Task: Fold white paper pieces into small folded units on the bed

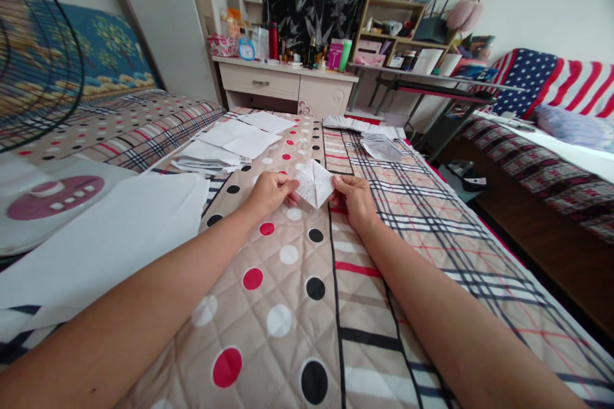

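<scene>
Between my two hands is a small piece of folded white paper (314, 183), diamond-shaped, with a crease down its middle and faint marks on its surface. My left hand (274, 192) pinches its left corner between thumb and fingers. At the opposite corner, my right hand (354, 197) grips it the same way. The paper is held just over the patterned bedspread (278, 255); whether it touches the cloth I cannot tell.
White paper sheets (240, 137) lie in piles beyond my left hand. Larger sheets (119, 236) spread beside my left arm, near a fan base (57, 195). Folded papers (381, 146) rest beyond my right hand. A dresser (283, 83) stands past the bed's far end.
</scene>
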`<state>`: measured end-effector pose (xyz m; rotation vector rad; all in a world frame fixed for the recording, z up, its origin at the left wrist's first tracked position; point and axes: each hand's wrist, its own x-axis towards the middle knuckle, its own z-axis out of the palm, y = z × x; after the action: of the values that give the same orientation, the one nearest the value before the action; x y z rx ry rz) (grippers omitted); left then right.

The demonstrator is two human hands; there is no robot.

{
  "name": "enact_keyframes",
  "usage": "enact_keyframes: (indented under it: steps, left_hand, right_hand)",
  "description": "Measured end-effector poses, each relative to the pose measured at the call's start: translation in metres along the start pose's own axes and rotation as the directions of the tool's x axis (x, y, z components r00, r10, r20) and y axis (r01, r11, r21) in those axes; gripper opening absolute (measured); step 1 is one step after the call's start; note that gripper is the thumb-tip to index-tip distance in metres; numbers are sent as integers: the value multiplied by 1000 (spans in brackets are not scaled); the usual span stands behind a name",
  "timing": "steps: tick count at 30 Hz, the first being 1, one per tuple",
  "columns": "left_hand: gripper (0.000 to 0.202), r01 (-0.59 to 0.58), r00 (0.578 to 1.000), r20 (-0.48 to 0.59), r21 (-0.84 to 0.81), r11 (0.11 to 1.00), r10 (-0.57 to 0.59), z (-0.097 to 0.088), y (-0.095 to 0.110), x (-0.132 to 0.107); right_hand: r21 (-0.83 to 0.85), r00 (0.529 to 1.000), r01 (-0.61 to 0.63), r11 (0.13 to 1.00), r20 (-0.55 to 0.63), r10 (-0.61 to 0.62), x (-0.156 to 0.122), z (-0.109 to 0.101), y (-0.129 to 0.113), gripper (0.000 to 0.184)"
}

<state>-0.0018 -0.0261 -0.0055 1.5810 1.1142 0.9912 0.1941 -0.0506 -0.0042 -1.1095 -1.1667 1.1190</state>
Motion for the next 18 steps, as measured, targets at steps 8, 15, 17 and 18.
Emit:
enact_keyframes:
  steps: [8,15,17,18]
  left_hand:
    - [45,-1,999,-43,61,998,4,3,0,-3]
    - [46,-20,977,-207,189,982,59,1,0,-2]
    - [46,-16,938,-334,223,975,92,-3,-2,-2]
    - [45,-28,913,-389,249,968,126,-5,-3,-1]
  right_hand:
    - [-67,999,39,997,-29,-41,-1,0,-1,43]
    - [-74,995,31,997,-93,-38,0,2,-1,40]
    - [-64,985,29,998,-166,-40,2,-1,0,38]
    - [-57,979,28,998,-200,-39,3,-2,0,37]
